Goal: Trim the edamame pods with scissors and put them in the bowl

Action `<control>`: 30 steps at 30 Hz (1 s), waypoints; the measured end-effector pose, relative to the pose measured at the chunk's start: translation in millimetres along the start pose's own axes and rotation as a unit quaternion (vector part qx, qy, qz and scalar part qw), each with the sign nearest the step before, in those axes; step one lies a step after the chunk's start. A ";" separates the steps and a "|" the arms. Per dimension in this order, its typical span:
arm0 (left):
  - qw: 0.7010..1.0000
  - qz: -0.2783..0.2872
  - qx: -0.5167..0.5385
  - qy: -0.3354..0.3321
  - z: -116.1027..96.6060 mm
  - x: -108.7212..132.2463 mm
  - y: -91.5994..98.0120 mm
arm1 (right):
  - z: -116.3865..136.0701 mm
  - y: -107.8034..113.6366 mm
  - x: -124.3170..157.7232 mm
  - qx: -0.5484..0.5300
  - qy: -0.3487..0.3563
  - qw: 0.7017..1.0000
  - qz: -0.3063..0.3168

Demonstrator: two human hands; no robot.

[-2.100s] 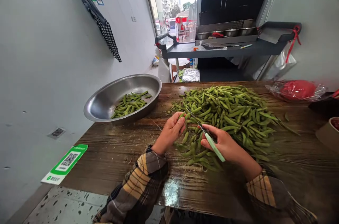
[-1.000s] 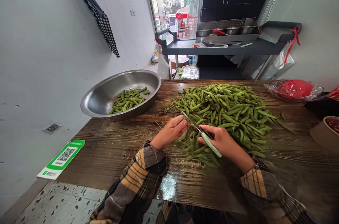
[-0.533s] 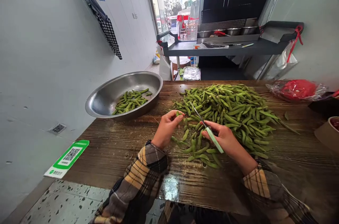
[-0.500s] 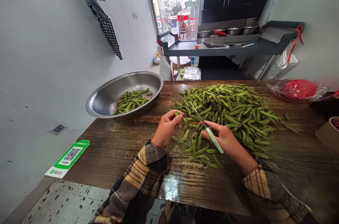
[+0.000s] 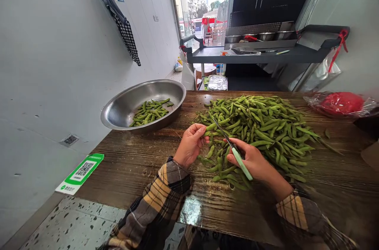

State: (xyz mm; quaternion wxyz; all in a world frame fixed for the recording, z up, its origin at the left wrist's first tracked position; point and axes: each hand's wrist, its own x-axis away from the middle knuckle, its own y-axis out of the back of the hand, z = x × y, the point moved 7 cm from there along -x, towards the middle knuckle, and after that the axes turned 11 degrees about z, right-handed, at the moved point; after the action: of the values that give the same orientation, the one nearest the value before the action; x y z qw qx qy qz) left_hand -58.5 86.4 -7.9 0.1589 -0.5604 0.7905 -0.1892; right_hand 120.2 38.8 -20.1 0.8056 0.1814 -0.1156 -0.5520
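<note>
My left hand (image 5: 191,144) is closed, pinching a green edamame pod (image 5: 211,127) between thumb and fingers. The pod's far end points towards the dark blades of a pair of scissors (image 5: 243,167) with pale green handles. My right hand (image 5: 251,159) is wrapped round these scissors, their tips pointing up and to the left, close to the pod. Whether the blades touch the pod I cannot tell. Behind and below both hands, a large heap of edamame pods (image 5: 266,124) lies on the dark wooden table (image 5: 133,163).
A wide steel basin (image 5: 114,114) with some pods inside stands at the table's back left. A green-and-white QR code card (image 5: 80,174) lies at the left edge. At the back right is a red item in clear plastic (image 5: 342,103). Beyond the table stands a grey cart (image 5: 207,58).
A pod now extends from my left fingers to the scissors, and the blades appear slightly apart. The whole view has shifted a little, so things sit further right.
</note>
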 end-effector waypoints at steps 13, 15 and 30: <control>0.971 0.054 -0.229 0.045 2.2 5.0 -12.4 | 4.5 3.7 0.3 0.031 0.002 0.999 -0.009; 0.960 0.070 -0.270 0.038 -0.2 4.8 -14.5 | 4.5 2.6 0.1 0.046 0.011 0.999 -0.009; 0.994 0.021 -0.076 0.080 14.8 2.7 -6.1 | -0.7 1.3 -4.3 -0.045 -0.012 0.999 -0.028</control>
State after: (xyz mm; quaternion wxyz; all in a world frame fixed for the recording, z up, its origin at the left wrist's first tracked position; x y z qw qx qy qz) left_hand -47.5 80.2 -18.1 0.0563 -0.5374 0.8242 -0.1696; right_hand 120.0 43.4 -20.1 0.7957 0.1412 -0.0954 -0.5813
